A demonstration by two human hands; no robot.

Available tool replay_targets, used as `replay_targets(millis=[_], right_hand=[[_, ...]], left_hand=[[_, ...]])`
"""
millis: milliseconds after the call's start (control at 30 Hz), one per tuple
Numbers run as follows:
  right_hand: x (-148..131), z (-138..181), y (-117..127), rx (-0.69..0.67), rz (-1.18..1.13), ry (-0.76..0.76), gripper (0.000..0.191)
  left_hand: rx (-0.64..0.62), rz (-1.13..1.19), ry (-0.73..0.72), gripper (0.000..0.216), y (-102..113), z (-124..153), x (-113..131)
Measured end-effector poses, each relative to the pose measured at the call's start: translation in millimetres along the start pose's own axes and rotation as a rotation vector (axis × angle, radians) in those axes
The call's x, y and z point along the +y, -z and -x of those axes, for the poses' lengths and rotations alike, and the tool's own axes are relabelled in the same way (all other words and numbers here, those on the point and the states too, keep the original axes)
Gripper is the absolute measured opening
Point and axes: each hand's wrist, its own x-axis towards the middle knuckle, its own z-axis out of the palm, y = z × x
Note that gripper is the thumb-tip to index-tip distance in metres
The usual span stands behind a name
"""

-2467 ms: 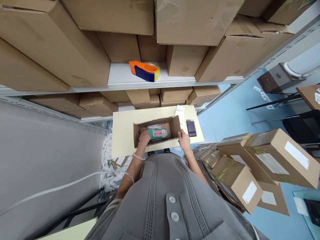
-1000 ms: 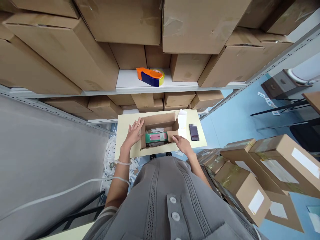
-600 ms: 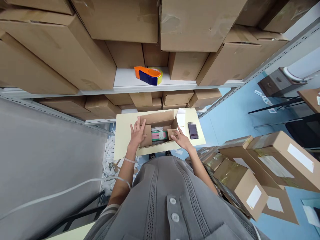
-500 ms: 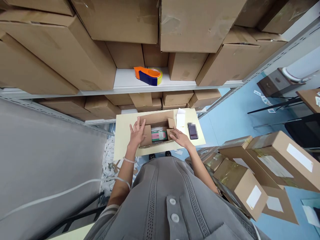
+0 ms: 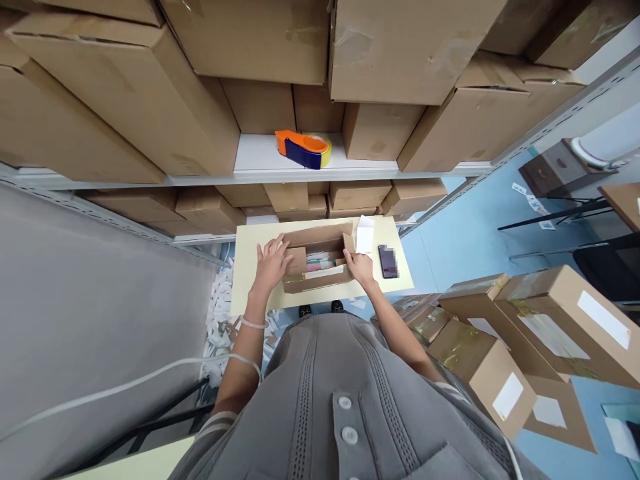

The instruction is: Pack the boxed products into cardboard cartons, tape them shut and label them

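Note:
An open cardboard box sits on the pale yellow table, its near side showing below a strip of white label. Inside lie a pink and green packet, partly hidden by the near side, and some white material. My left hand rests against the box's left end with fingers spread. At the right end, my right hand has its fingers curled on the box's edge by a raised flap. Right of the box are a folded white paper and a dark phone.
An orange and blue tape dispenser lies on the metal shelf beyond the table. Brown cartons fill the shelves. More cartons are stacked at my right. White scraps lie on the floor at left; a white cable crosses there.
My right hand's fingers have gone from lying flat over the right flaps to curling on the box's edge. The near side now shows more and covers part of the packet.

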Motion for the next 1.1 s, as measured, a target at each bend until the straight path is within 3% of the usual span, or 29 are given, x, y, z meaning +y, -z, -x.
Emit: replay_targets(millis=[433,667,767,933,1100], right_hand=[[-14.2,-7.6,-16.6,0.189,-0.409,-0.341,0.045],[-17.6,4.5,-16.5,0.265,-0.525,-0.408,0.046],[-14.3,8.2,-19.0,0.292,-0.491,-0.383,0.042],[-4.5,-0.5,-26.2,0.335,-0.374,-0.145,0.035],[-1.6,-12.3,-36.2,0.303,-0.218,-0.12,0.04]], left_hand=[[0.008,0.035,0.036,0.042,4.3,4.8,6.2],[0.003,0.035,0.042,0.041,2.7,6.1,5.5],[0.005,0.044,0.045,0.041,3.6,6.2,6.5],[0.004,0.055,0.053,0.042,6.1,7.0,10.3],[0.024,0.043,0.057,0.048,5.3,9.4,12.5]])
